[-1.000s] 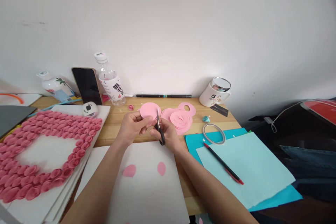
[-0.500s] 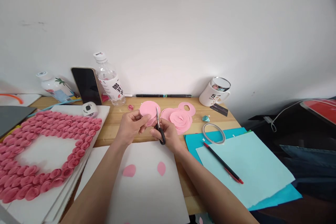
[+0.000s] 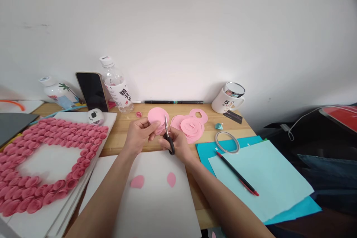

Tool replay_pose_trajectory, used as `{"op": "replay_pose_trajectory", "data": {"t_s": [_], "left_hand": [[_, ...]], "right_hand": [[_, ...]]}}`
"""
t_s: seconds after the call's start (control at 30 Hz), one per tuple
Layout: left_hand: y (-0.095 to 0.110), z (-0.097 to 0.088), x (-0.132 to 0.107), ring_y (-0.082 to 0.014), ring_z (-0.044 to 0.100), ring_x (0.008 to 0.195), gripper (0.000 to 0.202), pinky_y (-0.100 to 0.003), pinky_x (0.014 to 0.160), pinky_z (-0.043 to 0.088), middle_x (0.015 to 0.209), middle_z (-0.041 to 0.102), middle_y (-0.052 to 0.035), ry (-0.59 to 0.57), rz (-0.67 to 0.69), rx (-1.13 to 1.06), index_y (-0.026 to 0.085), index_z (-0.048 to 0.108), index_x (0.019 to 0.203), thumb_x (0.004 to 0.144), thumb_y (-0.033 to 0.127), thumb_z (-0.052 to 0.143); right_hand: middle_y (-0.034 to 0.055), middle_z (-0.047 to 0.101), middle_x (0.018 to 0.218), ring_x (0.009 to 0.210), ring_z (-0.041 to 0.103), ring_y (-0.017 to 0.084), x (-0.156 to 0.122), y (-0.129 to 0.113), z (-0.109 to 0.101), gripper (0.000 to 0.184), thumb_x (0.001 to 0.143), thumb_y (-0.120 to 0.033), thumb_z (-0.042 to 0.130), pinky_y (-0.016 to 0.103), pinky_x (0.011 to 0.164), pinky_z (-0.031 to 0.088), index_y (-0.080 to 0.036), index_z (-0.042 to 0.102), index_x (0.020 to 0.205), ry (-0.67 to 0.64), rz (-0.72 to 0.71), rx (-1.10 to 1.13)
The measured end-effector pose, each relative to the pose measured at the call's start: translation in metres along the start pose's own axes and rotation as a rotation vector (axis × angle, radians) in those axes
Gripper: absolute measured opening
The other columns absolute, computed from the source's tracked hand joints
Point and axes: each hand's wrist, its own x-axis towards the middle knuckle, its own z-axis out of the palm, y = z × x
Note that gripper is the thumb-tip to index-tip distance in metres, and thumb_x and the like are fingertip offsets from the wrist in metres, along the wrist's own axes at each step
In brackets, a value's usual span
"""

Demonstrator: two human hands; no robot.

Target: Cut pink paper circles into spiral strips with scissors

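Note:
A round piece of pink paper [image 3: 157,115] is pinched between the thumb and fingers of my left hand [image 3: 141,133]. In my right hand [image 3: 177,142] are black-handled scissors [image 3: 170,142], their metal blades pointing up at the paper's right edge. Part of the paper hangs below my left thumb. Just right of the blades lies a pile of pink paper spirals [image 3: 192,126] on the wooden table. Below my hands, two pink paper scraps, a left one [image 3: 137,182] and a right one [image 3: 171,179], rest on a white sheet [image 3: 156,208].
Pink rolled paper roses [image 3: 58,137] cover a board at left. Behind it stand a phone [image 3: 93,91] and a water bottle [image 3: 118,89]. At right are a mug [image 3: 227,98], a tape roll [image 3: 237,145], a black pen [image 3: 237,173] and light blue paper [image 3: 267,182].
My right hand and the scissors have shifted very slightly left and down along the paper's edge. The pink circle has moved a touch left in my left hand.

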Motion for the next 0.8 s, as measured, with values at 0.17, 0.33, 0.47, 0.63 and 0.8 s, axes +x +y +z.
{"op": "replay_pose_trajectory", "data": {"t_s": [0.17,0.33,0.47,0.63,0.8], "left_hand": [[0.0007,-0.0011,-0.0005,-0.0033,0.037,0.034,0.026,-0.017,0.035,0.027,0.038,0.045,0.0057,-0.057,-0.02,0.078,0.014,0.053,0.052,0.067,0.028,0.067],[-0.0003,-0.0015,-0.0008,-0.0035,0.038,0.035,0.027,-0.018,0.035,0.028,0.041,0.048,0.0045,-0.067,-0.012,0.081,0.014,0.052,0.051,0.067,0.029,0.067],[-0.0022,-0.0017,-0.0004,-0.0035,0.039,0.034,0.027,-0.018,0.035,0.028,0.043,0.049,0.0041,-0.049,-0.018,0.083,0.014,0.051,0.052,0.066,0.029,0.068],[-0.0001,-0.0009,-0.0006,-0.0035,0.039,0.034,0.029,-0.018,0.034,0.028,0.044,0.051,0.0037,-0.036,-0.035,0.078,0.015,0.05,0.05,0.066,0.03,0.068],[0.004,0.0004,-0.0011,-0.0031,0.037,0.034,0.033,-0.018,0.035,0.027,0.037,0.045,0.0056,-0.034,-0.031,0.086,0.015,0.045,0.047,0.065,0.031,0.068]], "right_hand": [[-0.004,0.047,0.064,0.056,0.041,0.008,0.0017,-0.0036,-0.0003,0.038,0.057,-0.034,0.077,0.021,0.049,0.031,-0.017,0.05,0.078,0.046,-0.074,-0.004],[-0.0042,0.046,0.063,0.057,0.041,0.009,0.0022,-0.0039,0.0006,0.04,0.057,-0.038,0.076,0.022,0.051,0.032,-0.018,0.047,0.077,0.039,-0.069,0.01],[-0.0047,0.046,0.062,0.052,0.035,0.007,0.0013,-0.0057,0.0008,0.038,0.06,-0.04,0.074,0.021,0.048,0.028,-0.018,0.047,0.076,0.023,-0.066,-0.012],[-0.0049,0.043,0.061,0.051,0.034,0.007,0.0007,-0.0079,0.0003,0.039,0.059,-0.044,0.073,0.021,0.047,0.027,-0.018,0.047,0.074,0.025,-0.059,-0.039],[-0.0052,0.04,0.061,0.051,0.033,0.007,0.0006,-0.0082,0.0,0.037,0.06,-0.041,0.073,0.021,0.047,0.027,-0.018,0.048,0.074,0.018,-0.064,-0.017]]}}
